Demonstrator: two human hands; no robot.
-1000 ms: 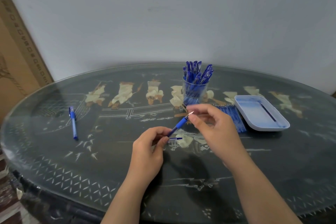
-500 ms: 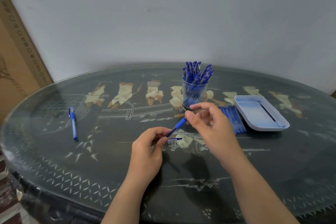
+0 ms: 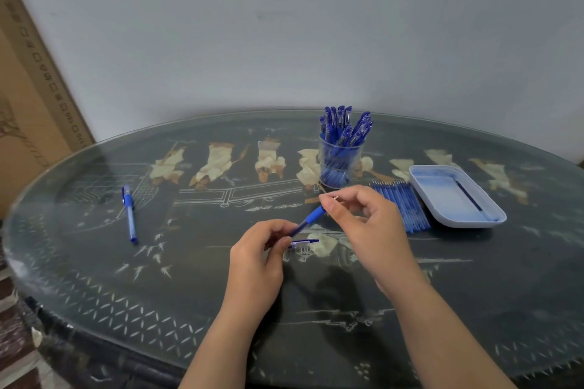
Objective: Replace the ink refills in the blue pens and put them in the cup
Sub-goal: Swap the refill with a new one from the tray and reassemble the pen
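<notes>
Cardboard box point(image 3: 28, 98), printed strip along edge: small squares and marks, too blurred to read.
Blue pens in cup point(image 3: 343, 129): no legible print.
Loose pen point(image 3: 130, 215) on table: no legible print.
Pen in hands point(image 3: 308, 220): no legible print.
Refills point(image 3: 401, 205): no legible marking.
Tray point(image 3: 420, 181): no label.
Readable text overall: none.

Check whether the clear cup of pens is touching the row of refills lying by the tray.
Apart. The head view shows dark tabletop between the cup and the near end of the refills; the right hand covers only the area in front.
</notes>
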